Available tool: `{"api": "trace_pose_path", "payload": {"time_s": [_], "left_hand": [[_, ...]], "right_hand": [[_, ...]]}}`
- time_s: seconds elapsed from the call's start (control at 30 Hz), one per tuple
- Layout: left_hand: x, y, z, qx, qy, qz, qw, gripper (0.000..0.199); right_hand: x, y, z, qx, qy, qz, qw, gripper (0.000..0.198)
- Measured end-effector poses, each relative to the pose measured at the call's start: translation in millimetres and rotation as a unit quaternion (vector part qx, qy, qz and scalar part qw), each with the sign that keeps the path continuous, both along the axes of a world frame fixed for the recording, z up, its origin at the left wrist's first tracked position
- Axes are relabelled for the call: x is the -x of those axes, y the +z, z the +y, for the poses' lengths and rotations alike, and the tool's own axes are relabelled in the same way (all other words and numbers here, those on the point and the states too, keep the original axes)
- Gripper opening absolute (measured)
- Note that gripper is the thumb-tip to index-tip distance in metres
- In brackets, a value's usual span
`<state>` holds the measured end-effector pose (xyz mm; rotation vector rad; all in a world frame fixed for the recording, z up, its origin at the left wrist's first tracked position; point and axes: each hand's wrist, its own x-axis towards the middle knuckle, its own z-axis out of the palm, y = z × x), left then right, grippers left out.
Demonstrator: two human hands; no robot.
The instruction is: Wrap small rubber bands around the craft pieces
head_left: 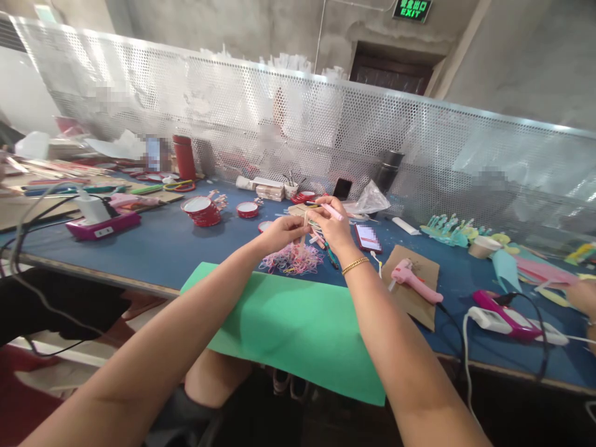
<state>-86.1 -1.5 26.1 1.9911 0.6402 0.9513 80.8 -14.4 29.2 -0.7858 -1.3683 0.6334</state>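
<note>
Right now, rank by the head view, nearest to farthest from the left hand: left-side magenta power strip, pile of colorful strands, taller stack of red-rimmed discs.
1. Pile of colorful strands, just below the left hand in this view.
2. Taller stack of red-rimmed discs, to the hand's left.
3. Left-side magenta power strip, farther left.

A green sheet (288,323) lies over the front edge of the blue table (162,254). Beyond this sheet, the left hand (283,234) pinches a thin pale strip (305,227); the right hand (333,228), close beside, holds a pink pen-like tool (333,212). Right of the sheet, a pink glue gun (414,280) rests on brown cardboard (424,310).
</note>
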Motion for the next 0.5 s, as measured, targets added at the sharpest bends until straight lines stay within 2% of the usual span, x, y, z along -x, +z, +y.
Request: {"api": "trace_pose_path", "payload": {"time_s": [0.1, 0.2, 0.33, 0.5], "left_hand": [[-1.5, -2.7, 0.9, 0.023, -0.011, -0.001, 1.000, 0.030], [-2.1, -2.7, 2.7, 0.036, 0.034, -0.042, 0.998, 0.028], [-3.1, -4.4, 3.4, 0.066, 0.060, -0.070, 0.993, 0.026], [-6.6, -10.1, 0.5, 0.086, 0.038, -0.070, 0.993, 0.027]], "right_hand": [[2.0, -0.2, -1.8, 0.004, -0.022, -0.011, 1.000, 0.034], [3.6, 1.1, -5.0, 0.006, -0.047, 0.021, 0.999, 0.030], [6.9, 1.9, -10.3, 0.005, -0.078, 0.030, 0.996, 0.042], [14.6, -0.9, -16.9, -0.005, -0.086, 0.033, 0.996, 0.022]]}}
